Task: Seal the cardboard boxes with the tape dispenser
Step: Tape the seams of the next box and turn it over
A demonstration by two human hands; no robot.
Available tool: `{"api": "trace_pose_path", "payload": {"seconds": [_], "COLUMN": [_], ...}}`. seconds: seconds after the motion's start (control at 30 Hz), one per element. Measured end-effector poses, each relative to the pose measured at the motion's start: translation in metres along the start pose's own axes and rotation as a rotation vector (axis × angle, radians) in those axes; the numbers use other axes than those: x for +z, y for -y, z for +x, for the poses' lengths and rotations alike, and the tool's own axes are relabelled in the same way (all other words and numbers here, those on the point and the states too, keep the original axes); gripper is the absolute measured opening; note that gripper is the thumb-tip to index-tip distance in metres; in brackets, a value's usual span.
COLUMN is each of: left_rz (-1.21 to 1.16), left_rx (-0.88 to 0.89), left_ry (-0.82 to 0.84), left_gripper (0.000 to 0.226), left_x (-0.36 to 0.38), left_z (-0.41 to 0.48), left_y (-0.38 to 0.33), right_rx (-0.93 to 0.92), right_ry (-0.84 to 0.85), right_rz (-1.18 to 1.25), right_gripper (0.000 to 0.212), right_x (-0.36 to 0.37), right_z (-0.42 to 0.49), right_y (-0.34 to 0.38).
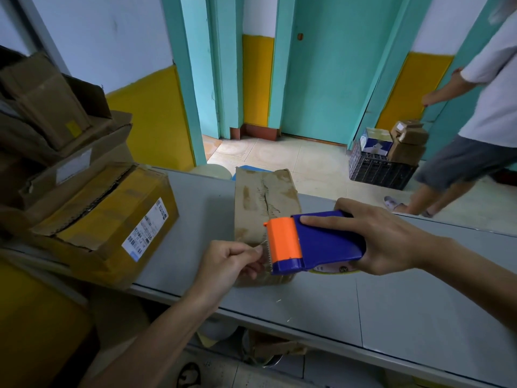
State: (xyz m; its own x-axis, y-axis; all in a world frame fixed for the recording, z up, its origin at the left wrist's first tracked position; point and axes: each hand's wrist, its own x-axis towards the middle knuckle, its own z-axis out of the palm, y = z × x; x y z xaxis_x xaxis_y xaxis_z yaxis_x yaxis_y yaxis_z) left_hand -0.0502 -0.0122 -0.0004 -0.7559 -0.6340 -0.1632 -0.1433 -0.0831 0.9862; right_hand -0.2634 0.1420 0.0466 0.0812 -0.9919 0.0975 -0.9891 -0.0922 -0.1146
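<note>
A small worn cardboard box (pixel 260 200) lies on the grey table (pixel 391 303), its top flaps meeting in a rough seam. My right hand (pixel 383 239) grips a blue tape dispenser (pixel 321 242) with an orange cutter end, held over the box's near end. My left hand (pixel 226 264) pinches the clear tape end right at the dispenser's toothed blade. The near end of the box is hidden behind both hands and the dispenser.
A yellow-taped box with a shipping label (pixel 117 225) sits at the table's left under a stack of several brown boxes (pixel 56 130). A person (pixel 481 113) stands at the right beside a black crate (pixel 380 166) of boxes on the floor.
</note>
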Motion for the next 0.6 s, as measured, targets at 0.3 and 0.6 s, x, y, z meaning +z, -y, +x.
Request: {"api": "trace_pose_path", "payload": {"seconds": [0.3,0.6], "left_rz": [0.081,0.048], "left_rx": [0.012,-0.125], "left_ry": [-0.299,-0.29], "left_gripper": [0.021,0.021], "left_x": [-0.061,-0.055], "left_z": [0.003,0.011], "left_y": [0.01,0.039], "right_rx": [0.113,0.112], "right_ry": [0.011,0.1], "right_rz": [-0.107,-0.192], "right_gripper": [0.082,0.094], "right_x": [-0.004,0.003], "right_z": [-0.019,-0.015], "right_y": [-0.028,-0.041]}}
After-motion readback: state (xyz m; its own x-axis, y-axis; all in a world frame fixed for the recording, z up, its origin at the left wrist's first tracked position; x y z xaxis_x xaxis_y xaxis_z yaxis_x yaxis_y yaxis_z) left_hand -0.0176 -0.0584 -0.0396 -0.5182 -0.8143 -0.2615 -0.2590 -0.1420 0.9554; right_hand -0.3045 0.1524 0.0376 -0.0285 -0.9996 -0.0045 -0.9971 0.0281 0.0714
